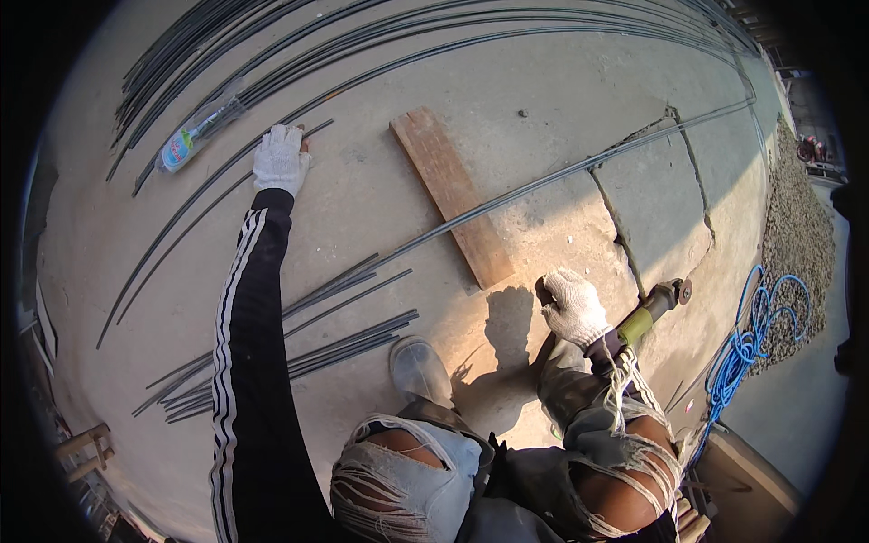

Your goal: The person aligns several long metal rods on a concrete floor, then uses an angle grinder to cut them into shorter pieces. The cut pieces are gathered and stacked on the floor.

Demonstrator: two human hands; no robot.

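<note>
Both hands wear white knit gloves. My left hand [282,161] reaches out to the upper left, fingers closed on a thin steel rod [322,126] lying on the concrete. My right hand [572,309] is curled near my right knee; what is inside it, if anything, is hidden. Just right of it and partly behind its wrist lies a green angle grinder [638,321] with a disc at its head. Shorter steel rods [353,337] lie in bundles near my left boot [418,369]. A wooden plank [439,181] sits between my hands, crossed by long thin rods.
Long rod bundles [362,36] curve across the top, with a plastic-wrapped item [186,145] beside them. Cracks run through the concrete at right. A tangled blue hose [747,339] lies by a gravel strip [786,244]. A wooden structure [81,445] is at the lower left.
</note>
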